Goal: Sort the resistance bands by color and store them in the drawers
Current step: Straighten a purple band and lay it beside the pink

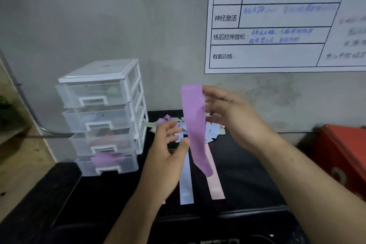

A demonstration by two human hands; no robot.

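Behind the purple band [193,125], fingertips of the right hand [229,119] lie hidden.

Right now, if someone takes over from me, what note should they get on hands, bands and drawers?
Right hand pinches the top of the purple band, which hangs above the table.
Left hand open, thumb at the band's edge.
Bottom drawer ajar, purple bands inside; upper drawers shut, faint colours inside.
To do: stow this band, then sort the blue band, pink band and the pile behind.
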